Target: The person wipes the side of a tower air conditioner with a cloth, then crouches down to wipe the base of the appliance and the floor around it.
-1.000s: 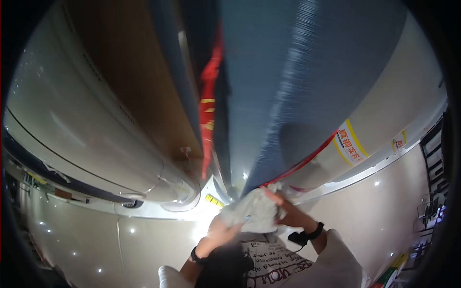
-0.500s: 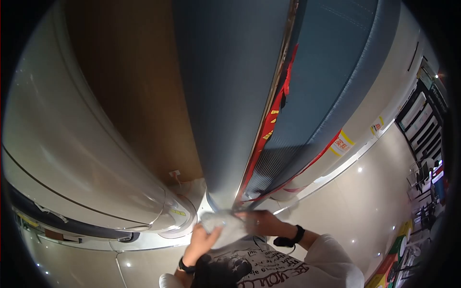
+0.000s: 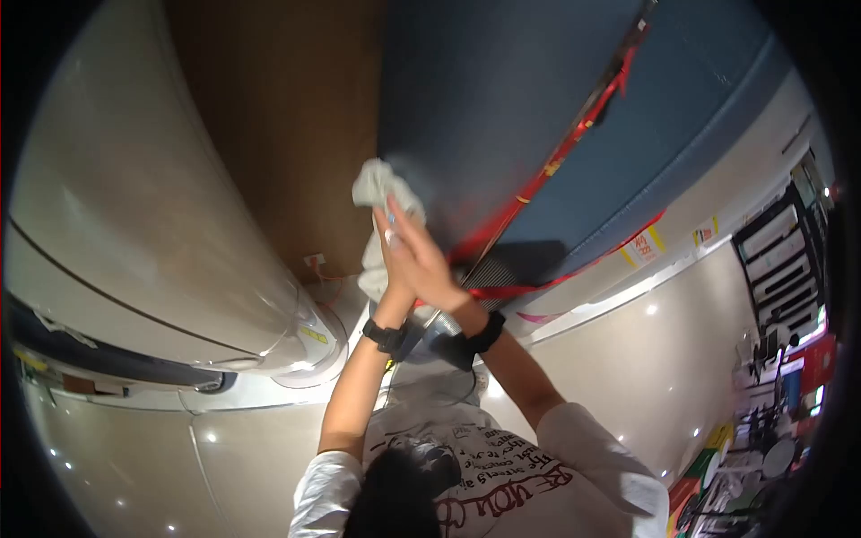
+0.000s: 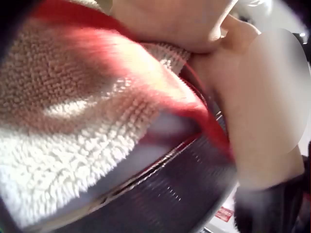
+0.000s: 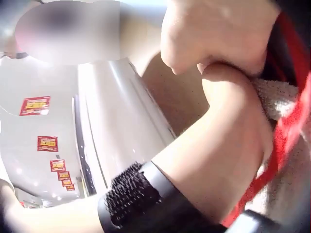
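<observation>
- Head view: both arms are raised at frame centre. The left hand presses a pale cloth against a blue panel. The right hand lies over it, fingers straight. A red ribbon runs to the upper right.
- Left wrist view: the looped cloth fills the lower left under the left hand. I cannot tell how its fingers lie.
- Right wrist view: the right hand sits at the top, with the cloth and the ribbon at the right edge.

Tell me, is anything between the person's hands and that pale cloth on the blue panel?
Nothing visible. The left hand and the right hand both lie on the cloth, pressing it against the blue panel, the right overlapping the left. A red ribbon runs just beside them, not between.
</observation>
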Available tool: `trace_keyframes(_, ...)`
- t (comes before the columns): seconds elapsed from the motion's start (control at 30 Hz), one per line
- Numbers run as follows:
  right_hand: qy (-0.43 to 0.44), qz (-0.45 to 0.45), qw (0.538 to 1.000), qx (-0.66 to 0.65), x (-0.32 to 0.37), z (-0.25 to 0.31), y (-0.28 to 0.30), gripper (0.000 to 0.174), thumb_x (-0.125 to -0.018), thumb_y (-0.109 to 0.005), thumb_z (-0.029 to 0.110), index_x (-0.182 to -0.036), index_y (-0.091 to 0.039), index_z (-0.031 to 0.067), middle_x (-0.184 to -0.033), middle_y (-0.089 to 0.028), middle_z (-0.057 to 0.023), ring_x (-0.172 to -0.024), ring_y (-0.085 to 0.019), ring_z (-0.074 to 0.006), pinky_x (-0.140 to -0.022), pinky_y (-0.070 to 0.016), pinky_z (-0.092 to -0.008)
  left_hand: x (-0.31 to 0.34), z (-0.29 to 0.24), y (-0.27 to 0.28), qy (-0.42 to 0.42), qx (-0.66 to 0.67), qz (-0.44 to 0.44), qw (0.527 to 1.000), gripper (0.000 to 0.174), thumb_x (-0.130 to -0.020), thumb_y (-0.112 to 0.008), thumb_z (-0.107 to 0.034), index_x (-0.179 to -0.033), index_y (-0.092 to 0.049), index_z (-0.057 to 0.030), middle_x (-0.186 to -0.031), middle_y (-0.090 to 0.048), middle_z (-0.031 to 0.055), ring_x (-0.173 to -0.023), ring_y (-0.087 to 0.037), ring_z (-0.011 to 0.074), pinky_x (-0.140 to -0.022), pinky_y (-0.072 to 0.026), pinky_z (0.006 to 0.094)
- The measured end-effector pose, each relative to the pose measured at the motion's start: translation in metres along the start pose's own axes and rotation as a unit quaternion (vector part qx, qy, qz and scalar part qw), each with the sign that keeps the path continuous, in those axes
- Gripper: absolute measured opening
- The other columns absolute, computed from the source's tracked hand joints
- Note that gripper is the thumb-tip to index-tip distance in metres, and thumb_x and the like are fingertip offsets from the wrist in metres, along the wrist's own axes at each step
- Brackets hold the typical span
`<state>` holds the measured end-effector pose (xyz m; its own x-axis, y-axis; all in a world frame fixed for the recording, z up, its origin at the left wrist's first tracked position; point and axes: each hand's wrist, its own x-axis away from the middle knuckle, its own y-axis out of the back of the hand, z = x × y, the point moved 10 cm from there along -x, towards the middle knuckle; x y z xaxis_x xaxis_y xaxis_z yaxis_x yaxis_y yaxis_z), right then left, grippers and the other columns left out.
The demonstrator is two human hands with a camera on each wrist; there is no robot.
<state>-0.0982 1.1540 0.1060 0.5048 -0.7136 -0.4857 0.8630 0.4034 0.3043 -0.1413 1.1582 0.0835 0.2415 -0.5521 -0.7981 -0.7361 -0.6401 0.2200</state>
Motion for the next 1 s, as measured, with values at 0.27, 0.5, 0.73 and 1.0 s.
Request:
trace_keyframes(0.27, -0.270, 0.011, 0.960, -0.077, 0.130, -0.284, -0.078, 0.053, -0.097, -0.045, 0.020, -0.142, -0.028, -0.0037, -0.144, -0.036, -0.0205, -0.135, -0.032, -0.0232, -0.109, -0.0233, -0.0299, 0.208, 0.135, -0.055, 0.352, -0.106, 0.199, 0.908, 0.055, -0.088, -0.047, -0.014, -0.135, -0.030, 0.0074, -0.121, -0.051, 0.0266, -0.103, -0.058, 0.0352, -0.088, -0.0469, 0.0392)
trace_keyframes(0.5, -0.095, -0.103, 0.974, -0.178, -0.005, 0.029, 0.039, 0.063, -0.093, -0.040, 0.027, -0.141, -0.023, -0.0093, -0.144, -0.034, -0.0215, -0.130, -0.037, -0.0240, -0.107, -0.0269, -0.0319, -0.038, -0.069, 0.029, -0.064, 0.017, -0.108, 0.992, 0.044, -0.086, -0.046, -0.014, -0.124, -0.040, 0.0060, -0.123, -0.041, 0.0314, -0.117, -0.039, 0.0485, -0.102, -0.0315, 0.0525)
trace_keyframes(0.73, 0.044, -0.079, 0.993, -0.077, -0.003, 0.057, 0.041, 0.062, -0.092, -0.046, 0.015, -0.144, -0.020, -0.0062, -0.132, -0.046, -0.0170, -0.114, -0.050, -0.0177, -0.097, -0.0373, -0.0280, -0.052, -0.027, 0.000, 0.066, 0.197, -0.005, 0.978, 0.050, -0.083, -0.051, -0.020, -0.122, -0.036, 0.0078, -0.125, -0.036, 0.0338, -0.120, -0.031, 0.0499, -0.103, -0.0262, 0.0511)
trace_keyframes(1.0, -0.153, 0.056, 0.982, -0.099, 0.096, -0.140, -0.042, 0.060, -0.094, -0.049, 0.012, -0.144, -0.019, -0.0045, -0.140, -0.037, -0.0217, -0.129, -0.038, -0.0244, -0.107, -0.0280, -0.0324, 0.137, 0.080, -0.022, 0.283, 0.086, 0.201, 0.934, 0.055, -0.087, -0.048, -0.019, -0.131, -0.029, 0.0093, -0.123, -0.041, 0.0344, -0.118, -0.039, 0.0494, -0.102, -0.0309, 0.0481)
